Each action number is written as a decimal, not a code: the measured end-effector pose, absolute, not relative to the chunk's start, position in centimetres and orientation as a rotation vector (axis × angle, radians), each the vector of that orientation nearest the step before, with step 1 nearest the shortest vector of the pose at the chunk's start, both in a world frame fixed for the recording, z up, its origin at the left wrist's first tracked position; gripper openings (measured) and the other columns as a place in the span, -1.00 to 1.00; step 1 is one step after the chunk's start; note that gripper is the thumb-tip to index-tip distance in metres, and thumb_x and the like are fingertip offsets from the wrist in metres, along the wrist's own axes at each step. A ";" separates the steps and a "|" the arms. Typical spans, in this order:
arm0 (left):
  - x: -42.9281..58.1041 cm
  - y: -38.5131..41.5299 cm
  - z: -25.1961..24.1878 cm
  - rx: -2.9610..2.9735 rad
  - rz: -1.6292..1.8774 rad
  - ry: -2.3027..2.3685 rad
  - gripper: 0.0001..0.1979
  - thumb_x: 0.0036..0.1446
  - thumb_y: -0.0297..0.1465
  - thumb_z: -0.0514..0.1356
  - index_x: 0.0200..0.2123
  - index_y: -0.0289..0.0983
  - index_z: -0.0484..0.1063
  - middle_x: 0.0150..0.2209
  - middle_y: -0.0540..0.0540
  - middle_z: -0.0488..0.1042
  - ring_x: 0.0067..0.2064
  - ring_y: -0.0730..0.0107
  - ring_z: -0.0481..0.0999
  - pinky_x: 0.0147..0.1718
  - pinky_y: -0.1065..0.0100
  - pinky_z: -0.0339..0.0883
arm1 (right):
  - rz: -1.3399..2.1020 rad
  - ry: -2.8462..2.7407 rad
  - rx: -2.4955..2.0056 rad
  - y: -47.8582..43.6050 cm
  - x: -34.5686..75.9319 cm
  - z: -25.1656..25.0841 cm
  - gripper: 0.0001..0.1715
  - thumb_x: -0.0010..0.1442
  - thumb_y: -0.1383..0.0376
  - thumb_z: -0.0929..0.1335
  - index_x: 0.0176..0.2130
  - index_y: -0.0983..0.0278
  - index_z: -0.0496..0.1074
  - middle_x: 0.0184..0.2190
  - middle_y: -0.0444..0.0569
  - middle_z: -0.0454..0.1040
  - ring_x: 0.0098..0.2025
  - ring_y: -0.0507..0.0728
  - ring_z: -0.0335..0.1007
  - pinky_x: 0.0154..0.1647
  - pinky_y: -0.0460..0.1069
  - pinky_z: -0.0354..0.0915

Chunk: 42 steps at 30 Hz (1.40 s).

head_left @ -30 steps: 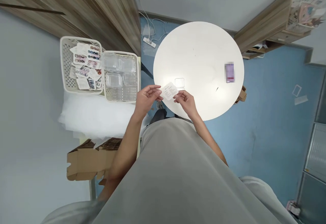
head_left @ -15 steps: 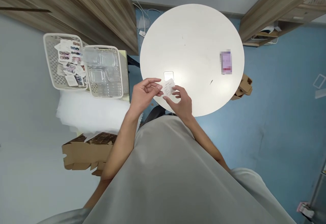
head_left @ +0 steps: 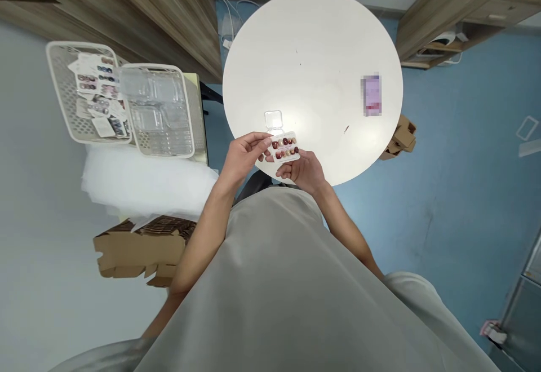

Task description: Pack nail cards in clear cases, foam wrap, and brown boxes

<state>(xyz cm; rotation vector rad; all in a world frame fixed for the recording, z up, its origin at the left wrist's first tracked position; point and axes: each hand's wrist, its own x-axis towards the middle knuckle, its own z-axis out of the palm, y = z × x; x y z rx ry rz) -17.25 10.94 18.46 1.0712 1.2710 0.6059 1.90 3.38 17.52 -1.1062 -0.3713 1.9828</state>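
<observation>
Between thumb and fingers, my left hand (head_left: 244, 160) grips the left edge of a card of press-on nails (head_left: 285, 147). Two rows of dark red and pale gold nails face up on the white card. My right hand (head_left: 307, 170) lies under the card's right end with its fingers loosely apart, seeming to touch its lower edge. Just beyond the card, a small clear plastic box (head_left: 273, 119) stands with its lid raised on the white round table (head_left: 313, 28); its near part is hidden behind the card and my left fingers.
To the left, one white basket (head_left: 63, 90) holds several nail cards, and another basket (head_left: 192, 118) holds clear plastic boxes. White foam sheets (head_left: 147, 183) and folded cardboard (head_left: 135, 253) lie nearer. A blurred purple item (head_left: 372, 96) lies on the table's right; cardboard boxes (head_left: 401, 138) stand beyond its edge.
The card has turned over from its printed side to its nail side. My left hand now grips it, while my right fingers have let go of its edge and moved beneath it.
</observation>
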 end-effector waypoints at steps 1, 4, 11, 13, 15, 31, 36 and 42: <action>-17.3 10.9 18.3 1.057 0.608 1.265 -0.48 0.17 0.10 0.50 -0.12 -0.24 0.70 -0.29 -0.13 0.66 -0.30 0.23 0.67 -0.29 0.25 0.56 | 1.993 -0.371 -1.091 3.3 1.9 17.5 -0.23 0.31 -0.36 0.35 -0.01 0.24 0.55 -0.14 0.14 0.74 -0.16 0.31 0.74 -0.24 0.07 0.60; -17.7 11.1 17.3 1.061 0.625 1.278 -0.52 0.20 0.06 0.49 -0.13 -0.25 0.69 -0.29 -0.14 0.66 -0.29 0.23 0.66 -0.27 0.24 0.57 | 1.966 -0.404 -1.126 2.9 1.9 16.9 -0.28 0.23 -0.32 0.47 0.01 0.18 0.54 -0.08 0.06 0.72 -0.13 0.28 0.75 -0.19 0.05 0.61; -19.2 10.9 10.3 1.064 0.460 1.391 -0.61 0.21 -0.04 0.46 -0.13 -0.26 0.68 -0.26 -0.20 0.69 -0.26 0.15 0.69 -0.21 0.19 0.60 | 1.638 -0.614 -1.658 2.4 1.5 10.7 -0.43 0.18 -0.22 0.56 -0.24 0.20 0.55 -0.30 -0.10 0.63 -0.38 0.04 0.54 -0.25 -0.03 0.48; -19.5 10.5 7.7 0.981 0.397 1.462 -0.62 0.22 -0.10 0.45 -0.06 -0.27 0.66 -0.19 -0.23 0.70 -0.21 0.12 0.71 -0.17 0.16 0.61 | 1.582 -0.630 -1.738 2.7 1.4 8.5 -0.48 0.24 -0.17 0.54 -0.25 0.20 0.53 -0.31 -0.10 0.62 -0.39 0.04 0.53 -0.24 -0.03 0.47; -19.8 10.2 5.4 0.919 0.362 1.529 -0.60 0.21 -0.17 0.44 0.01 -0.28 0.64 -0.05 -0.28 0.71 -0.12 0.10 0.72 -0.07 0.11 0.62 | 1.515 -0.643 -1.836 3.5 1.3 6.5 -0.56 0.32 -0.10 0.51 -0.25 0.20 0.51 -0.30 -0.10 0.62 -0.40 0.04 0.53 -0.21 -0.02 0.48; -19.6 11.6 -0.8 1.014 0.240 1.476 -0.44 0.23 -0.37 0.37 0.29 -0.33 0.54 0.37 -0.44 0.51 0.28 -0.13 0.60 0.34 -0.08 0.41 | 1.406 -1.020 -2.314 8.9 -0.9 -0.2 -0.81 0.51 0.19 0.38 -0.08 0.23 0.56 -0.06 0.04 0.70 -0.04 0.21 0.64 0.08 0.09 0.48; -19.1 13.1 -1.3 1.019 0.269 1.519 -0.39 0.19 -0.42 0.40 0.31 -0.29 0.51 0.41 -0.41 0.47 0.35 -0.18 0.54 0.39 -0.09 0.34 | 1.295 -1.062 -2.371 9.2 -0.4 -0.1 -0.70 0.48 0.17 0.41 0.12 0.26 0.53 0.11 0.17 0.65 0.14 0.30 0.57 0.23 0.16 0.45; -17.6 14.6 -2.4 0.810 0.331 1.512 -0.33 0.20 -0.49 0.35 0.39 -0.40 0.43 0.39 -0.50 0.47 0.36 -0.10 0.55 0.34 -0.01 0.42 | 1.353 -0.984 -2.247 10.5 0.1 -1.3 -0.61 0.50 0.26 0.36 0.24 0.31 0.49 0.28 0.25 0.57 0.15 0.25 0.60 0.31 0.13 0.42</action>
